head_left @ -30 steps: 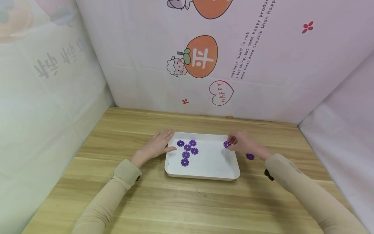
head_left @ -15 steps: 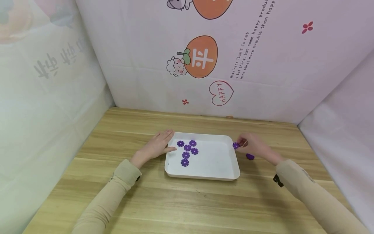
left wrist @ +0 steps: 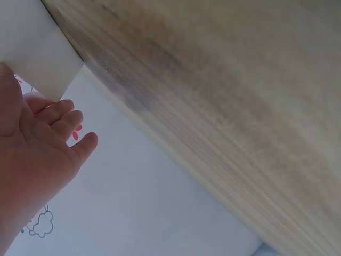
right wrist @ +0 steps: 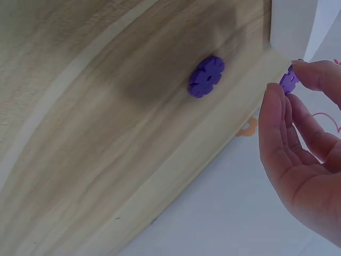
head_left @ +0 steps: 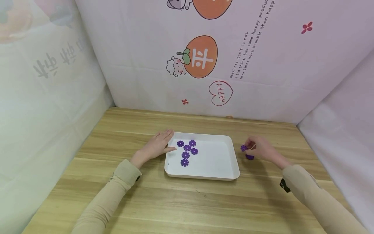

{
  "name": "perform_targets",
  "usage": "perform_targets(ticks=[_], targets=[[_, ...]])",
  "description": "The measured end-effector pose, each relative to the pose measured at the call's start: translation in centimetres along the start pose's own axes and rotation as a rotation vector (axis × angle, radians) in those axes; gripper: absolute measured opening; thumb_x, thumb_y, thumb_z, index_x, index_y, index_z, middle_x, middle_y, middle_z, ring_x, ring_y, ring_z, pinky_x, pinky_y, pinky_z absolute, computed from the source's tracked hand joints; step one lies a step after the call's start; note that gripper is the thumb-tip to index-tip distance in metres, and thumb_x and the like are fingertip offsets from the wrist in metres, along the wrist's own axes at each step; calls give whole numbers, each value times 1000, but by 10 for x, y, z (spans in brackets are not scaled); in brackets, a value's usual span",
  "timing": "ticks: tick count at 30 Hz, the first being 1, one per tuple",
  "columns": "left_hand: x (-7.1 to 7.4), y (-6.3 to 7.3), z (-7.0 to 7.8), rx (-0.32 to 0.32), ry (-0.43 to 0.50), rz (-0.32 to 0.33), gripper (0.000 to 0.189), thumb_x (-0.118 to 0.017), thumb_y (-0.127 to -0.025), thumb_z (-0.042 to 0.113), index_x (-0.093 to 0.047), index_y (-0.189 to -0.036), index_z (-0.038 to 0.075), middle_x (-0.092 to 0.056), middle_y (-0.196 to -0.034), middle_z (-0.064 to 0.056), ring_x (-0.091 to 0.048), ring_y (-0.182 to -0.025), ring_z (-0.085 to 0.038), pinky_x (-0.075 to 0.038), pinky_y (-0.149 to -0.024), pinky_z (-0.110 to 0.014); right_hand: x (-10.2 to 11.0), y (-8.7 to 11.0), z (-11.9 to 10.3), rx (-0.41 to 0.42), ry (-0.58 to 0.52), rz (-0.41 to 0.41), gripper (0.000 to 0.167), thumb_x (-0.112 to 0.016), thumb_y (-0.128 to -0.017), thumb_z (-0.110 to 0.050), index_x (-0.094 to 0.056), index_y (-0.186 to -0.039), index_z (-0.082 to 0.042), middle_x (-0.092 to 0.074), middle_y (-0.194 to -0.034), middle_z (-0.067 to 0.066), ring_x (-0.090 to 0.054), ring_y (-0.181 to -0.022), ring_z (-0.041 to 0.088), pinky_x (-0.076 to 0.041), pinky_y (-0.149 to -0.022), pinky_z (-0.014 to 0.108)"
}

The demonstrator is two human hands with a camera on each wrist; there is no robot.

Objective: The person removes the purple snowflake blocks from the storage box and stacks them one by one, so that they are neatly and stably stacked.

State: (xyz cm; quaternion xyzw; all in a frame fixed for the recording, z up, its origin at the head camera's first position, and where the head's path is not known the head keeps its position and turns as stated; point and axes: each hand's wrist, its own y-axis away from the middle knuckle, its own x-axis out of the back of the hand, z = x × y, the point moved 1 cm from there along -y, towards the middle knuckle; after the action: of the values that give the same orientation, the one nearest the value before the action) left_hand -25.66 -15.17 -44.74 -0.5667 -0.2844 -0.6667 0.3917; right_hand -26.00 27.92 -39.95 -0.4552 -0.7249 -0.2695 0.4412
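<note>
In the head view my right hand (head_left: 260,149) pinches a purple snowflake disc (head_left: 243,148) just off the tray's right side. The right wrist view shows that disc (right wrist: 289,81) between thumb and fingertips, held above the table. Below it on the wood lies a second purple notched disc (right wrist: 206,77), partly covered by the hand in the head view. My left hand (head_left: 155,147) rests on the left rim of the white tray (head_left: 201,177), fingers straight and thumb reaching inside. Several more purple discs (head_left: 185,155) lie flat in the tray's left half.
The wooden table (head_left: 187,204) extends on all sides of the tray. White printed cloth (head_left: 140,65) stands behind it, with more cloth walls at left and right. A small orange patch (head_left: 229,116) shows at the table's back edge.
My right hand has moved to the right with the pinched disc, from over the tray's right end to beyond its rim. The left hand and the discs in the tray stay put.
</note>
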Motion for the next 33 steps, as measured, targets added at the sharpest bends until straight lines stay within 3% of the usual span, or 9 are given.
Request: perform_targets(ticks=[7,15,33], targets=[[0,1,-1,7,8,-5,82,-53,-98,51,-26,-153,-5,-29,-161,-22,-29,-150,-37,-24,-124,-55,-3,7,13,-64,11,-9,22,-77,-80,-6,-65,-94,7,-70,-89,19,-69,-79,26,-60,-68,34],[-1,0,-2,4,14,-2,82,-53,-98,50,-27,-153,-4,-29,-161,-22,-29,-150,-37,-23,-124,-56,-9,14,29,-148,6,-40,25,-76,-82,-8,-64,-98,6,-70,-93,19,-68,-84,26,-61,-77,43],[-2,-1,-2,13,32,-13,83,-51,-98,53,-26,-154,-3,-26,-162,-20,-26,-152,-35,-21,-125,-55,-15,17,42,-164,23,-55,24,-75,-84,-10,-65,-100,5,-71,-94,19,-68,-85,27,-60,-73,40]])
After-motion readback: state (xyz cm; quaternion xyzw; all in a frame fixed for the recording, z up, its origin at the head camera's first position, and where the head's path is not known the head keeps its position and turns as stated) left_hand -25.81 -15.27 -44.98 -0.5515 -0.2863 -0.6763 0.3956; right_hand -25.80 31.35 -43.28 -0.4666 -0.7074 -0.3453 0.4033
